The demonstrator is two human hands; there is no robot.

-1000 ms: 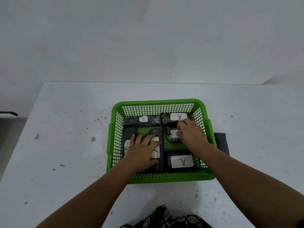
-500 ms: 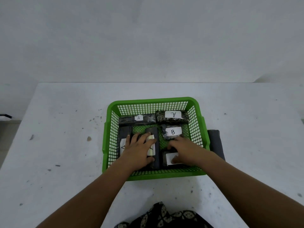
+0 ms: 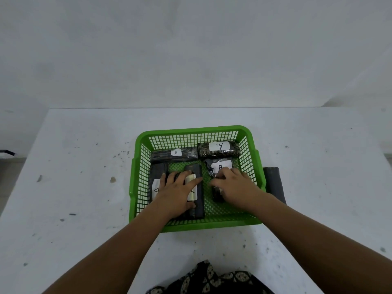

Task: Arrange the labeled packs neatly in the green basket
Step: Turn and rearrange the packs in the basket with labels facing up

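Note:
The green basket [image 3: 197, 130] sits mid-table and holds several dark packs with white labels. Along its far wall lie an "A" pack [image 3: 163, 156] on the left and another "A" pack [image 3: 218, 152] on the right, with a "B" pack [image 3: 220, 165] just in front of the latter. My left hand [image 3: 177, 193] lies flat, fingers apart, across two upright packs: the left one [image 3: 156, 177] and the middle one [image 3: 198, 205]. My right hand [image 3: 236, 186] curls over the front-right pack [image 3: 216, 195], hiding its label. Its fingertips touch the "B" pack.
A dark grey folded item [image 3: 273, 183] lies on the white table [image 3: 84, 187] against the basket's right side. Patterned dark fabric [image 3: 207, 281] shows at the near table edge. A plain wall stands behind the table.
My right hand left the "B" pack, dropped onto the front-right pack and slid it away from me toward the "B" pack. My left hand stayed on the two upright packs.

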